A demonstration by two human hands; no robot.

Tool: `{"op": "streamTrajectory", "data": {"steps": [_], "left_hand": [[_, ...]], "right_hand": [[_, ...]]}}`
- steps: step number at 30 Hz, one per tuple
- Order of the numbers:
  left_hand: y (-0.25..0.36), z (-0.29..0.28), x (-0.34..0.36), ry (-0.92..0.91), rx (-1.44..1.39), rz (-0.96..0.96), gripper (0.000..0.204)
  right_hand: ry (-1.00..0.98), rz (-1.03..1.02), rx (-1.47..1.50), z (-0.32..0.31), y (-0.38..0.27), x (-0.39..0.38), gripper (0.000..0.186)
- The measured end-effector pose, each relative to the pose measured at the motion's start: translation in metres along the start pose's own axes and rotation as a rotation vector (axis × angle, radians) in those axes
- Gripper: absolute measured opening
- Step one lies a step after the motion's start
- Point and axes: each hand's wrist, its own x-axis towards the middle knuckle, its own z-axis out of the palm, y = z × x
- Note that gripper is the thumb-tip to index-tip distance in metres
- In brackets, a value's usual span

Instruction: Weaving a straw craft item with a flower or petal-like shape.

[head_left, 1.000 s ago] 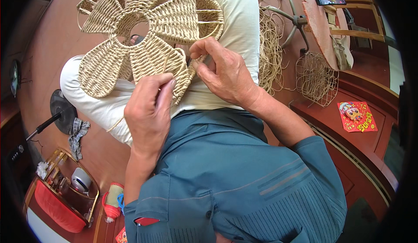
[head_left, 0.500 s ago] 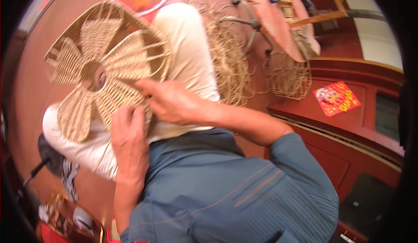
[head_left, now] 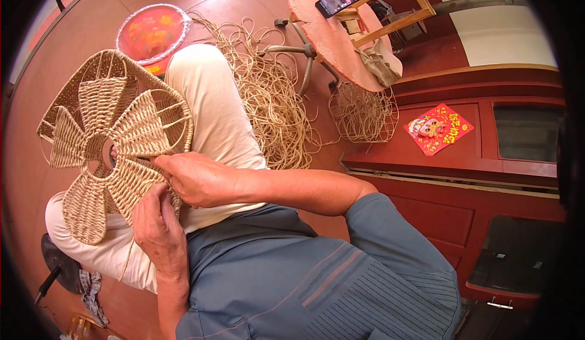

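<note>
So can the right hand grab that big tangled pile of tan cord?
Probably not without leaning: the white-trousered right leg lies between the right hand and the tangled tan cord pile, and that hand is at the tan woven flower-shaped piece.

1. Down goes the reddish-brown tiled floor (head_left: 250, 1), and there's a bright sheen of light across its far stretch!
2. Up top, a swivel seat (head_left: 317, 26) with a pink cover stands on metal legs, a pale wooden frame (head_left: 396, 32) right beside it.
3. Over on the right, red panelled woodwork (head_left: 417, 209) takes the side, showing a dark pane (head_left: 529, 134) and a red decorative square (head_left: 439, 129).
4. Beyond, a pale wall (head_left: 512, 41), crossed by a grey pipe (head_left: 484, 3)!
</note>
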Motion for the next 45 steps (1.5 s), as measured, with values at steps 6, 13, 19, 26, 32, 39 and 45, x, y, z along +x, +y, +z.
{"op": "streamTrajectory", "data": {"steps": [6, 13, 19, 26, 32, 39, 45], "left_hand": [[-0.005, -0.009, -0.004, 0.005, -0.084, -0.089, 0.022], [-0.016, -0.026, -0.018, 0.258, -0.213, -0.201, 0.023], [-0.021, -0.03, -0.027, 0.285, -0.056, -0.096, 0.022], [-0.017, -0.026, -0.023, 0.183, 0.155, -0.014, 0.025], [-0.012, -0.017, -0.018, 0.154, 0.213, 0.084, 0.028], [-0.003, 0.004, 0.008, 0.115, 0.089, 0.133, 0.022], [0.006, 0.009, 0.023, 0.046, 0.067, 0.146, 0.011]], "right_hand": [[0.016, -0.006, -0.07, 0.004, -0.014, -0.004, 0.039], [0.327, -0.221, -0.157, 0.0, -0.009, -0.017, 0.046], [0.049, 0.497, 1.155, -0.075, -0.016, -0.017, 0.043], [0.253, 0.343, 1.029, -0.068, -0.013, -0.022, 0.027], [0.192, 0.317, 1.39, -0.083, 0.007, -0.022, 0.019], [0.42, 0.359, 1.478, -0.143, 0.025, -0.028, 0.007], [0.698, 0.329, 1.344, -0.243, 0.072, -0.06, 0.022]]}}
